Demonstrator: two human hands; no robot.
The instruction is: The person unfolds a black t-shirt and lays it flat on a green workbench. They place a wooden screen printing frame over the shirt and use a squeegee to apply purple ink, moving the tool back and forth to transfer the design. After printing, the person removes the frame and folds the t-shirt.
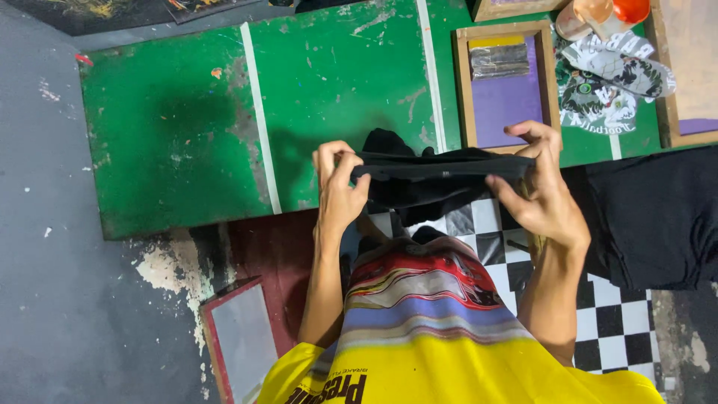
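My left hand (338, 187) and my right hand (540, 191) each pinch one end of a black garment (441, 170), stretching its edge level between them over the front edge of a worn green table (179, 142). The rest of the black cloth hangs bunched below and behind the stretched edge. My yellow shirt with a striped print fills the bottom of the view.
A wooden printing frame with a purple screen (508, 90) lies on the table behind my right hand. A printed cloth (609, 82) and cups (602, 15) sit at the back right. A pile of black fabric (651, 217) lies right. A red-framed panel (239, 337) leans on the floor.
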